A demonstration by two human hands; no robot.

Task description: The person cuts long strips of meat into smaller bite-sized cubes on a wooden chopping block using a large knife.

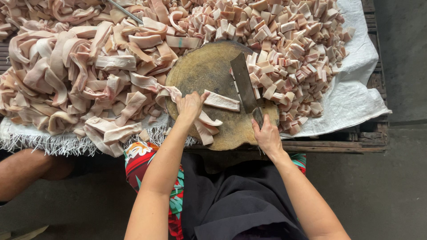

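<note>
A round wooden chopping block lies in front of me. My left hand grips pale pink strips of pork skin at the block's near left edge. One flat strip rests on the block just right of that hand. My right hand holds the handle of a cleaver, whose broad blade lies across the block's right side beside the cut pieces.
A big heap of long skin strips fills the left. A pile of small cut squares covers the right, on a white woven sheet over a wooden pallet. Another person's knee shows at lower left.
</note>
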